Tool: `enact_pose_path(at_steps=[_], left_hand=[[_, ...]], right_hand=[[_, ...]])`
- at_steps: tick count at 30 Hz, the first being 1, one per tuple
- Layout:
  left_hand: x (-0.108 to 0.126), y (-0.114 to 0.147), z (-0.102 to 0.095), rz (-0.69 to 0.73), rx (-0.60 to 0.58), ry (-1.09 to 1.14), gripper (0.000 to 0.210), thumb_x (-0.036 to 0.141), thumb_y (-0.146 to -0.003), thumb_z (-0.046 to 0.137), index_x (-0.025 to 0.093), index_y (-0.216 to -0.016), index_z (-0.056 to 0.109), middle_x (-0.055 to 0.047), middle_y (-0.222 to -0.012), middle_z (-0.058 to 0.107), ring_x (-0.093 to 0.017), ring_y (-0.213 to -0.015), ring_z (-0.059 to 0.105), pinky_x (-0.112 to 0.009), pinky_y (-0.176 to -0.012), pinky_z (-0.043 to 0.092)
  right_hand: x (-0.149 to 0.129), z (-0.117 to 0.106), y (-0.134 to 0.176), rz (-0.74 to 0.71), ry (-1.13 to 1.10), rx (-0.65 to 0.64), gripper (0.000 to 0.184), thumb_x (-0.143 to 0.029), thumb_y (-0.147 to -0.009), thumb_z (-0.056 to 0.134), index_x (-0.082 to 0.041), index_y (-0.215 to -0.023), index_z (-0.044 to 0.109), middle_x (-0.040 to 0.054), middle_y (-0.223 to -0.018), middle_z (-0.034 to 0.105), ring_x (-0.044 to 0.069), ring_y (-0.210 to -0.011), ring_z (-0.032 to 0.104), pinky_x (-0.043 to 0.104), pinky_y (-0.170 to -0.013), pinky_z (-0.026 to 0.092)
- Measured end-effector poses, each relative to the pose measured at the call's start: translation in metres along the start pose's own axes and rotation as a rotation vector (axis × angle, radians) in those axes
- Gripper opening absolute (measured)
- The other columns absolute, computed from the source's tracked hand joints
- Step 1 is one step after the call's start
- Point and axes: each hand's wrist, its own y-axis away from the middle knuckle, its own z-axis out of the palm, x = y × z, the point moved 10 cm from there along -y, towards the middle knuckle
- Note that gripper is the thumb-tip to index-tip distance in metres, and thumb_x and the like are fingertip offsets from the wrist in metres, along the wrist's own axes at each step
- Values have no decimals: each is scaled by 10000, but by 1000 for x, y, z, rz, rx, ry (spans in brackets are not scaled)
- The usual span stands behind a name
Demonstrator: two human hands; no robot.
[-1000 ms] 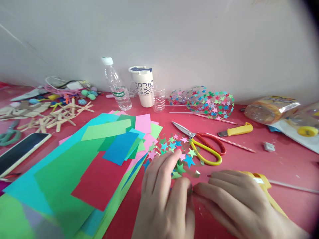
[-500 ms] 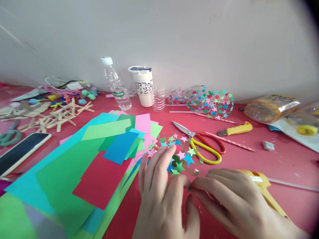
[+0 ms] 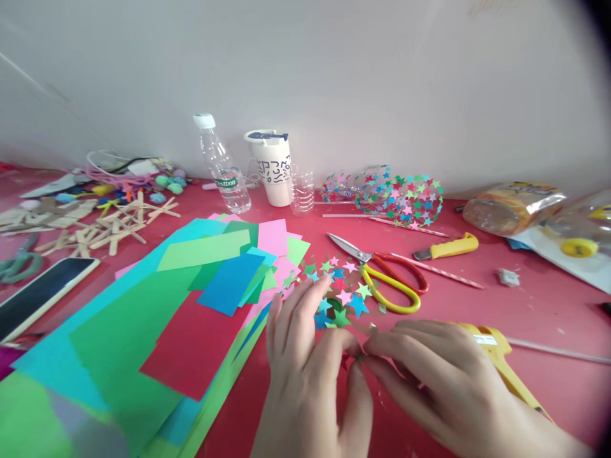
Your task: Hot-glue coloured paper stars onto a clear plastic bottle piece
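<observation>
One small green piece (image 3: 359,357) is pinched between the thumb and forefinger of the right hand (image 3: 436,381); whether it is also gripped by the left hand (image 3: 308,381) beside it cannot be told. The red table (image 3: 548,312) is strewn with paper stars (image 3: 358,306) just beyond the fingers and covered with coloured sheets (image 3: 128,343) to their left. Farther beyond, it is backed by a grey wall (image 3: 305,63).
</observation>
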Motion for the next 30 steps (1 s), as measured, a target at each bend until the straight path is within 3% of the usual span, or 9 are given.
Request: enact_pose_path(at_steps=[5,19,25,27,30], left_hand=[[-4,-1,-2,-45,-13,20,225,25,-772,479,222,-871,523,-82,-1483,323,-313,-1386,270,-627,-1100,264],[1,-1,0,81,-9,-158,145,74,-862,469,217,-870,495,-137,-1486,303,-308,-1399,232,-633,-1047,336],[1,-3,-5,65,15,-143,141,83,-867,473,220,-871,506,-124,-1476,320,-300,-1389,252,-627,-1061,306],[2,-3,-9,63,43,-132,142,81,-857,481,219,-866,517,-119,-1472,324,-299,-1377,274,-629,-1079,268],[4,-5,-14,77,84,-162,132,74,-835,506,200,-839,543,-135,-1453,352,-312,-1361,307,-618,-1099,227]], right_hand=[[5,-3,0,37,-33,-7,114,-124,-927,499,-140,-987,594,62,-773,698,156,-621,646,254,-512,449],[14,-3,6,68,3,10,115,-137,-934,507,-205,-1018,547,36,-864,706,137,-697,646,247,-561,421],[21,-12,4,104,-43,78,156,-107,-910,537,-201,-1032,564,-19,-743,628,97,-606,547,225,-573,418],[24,-17,1,121,-66,139,164,-95,-902,545,-192,-1031,575,-4,-785,607,108,-686,554,229,-629,436],[28,-15,-4,116,-53,162,255,-88,-899,535,-181,-1134,567,74,-1080,592,168,-1020,551,288,-871,445]])
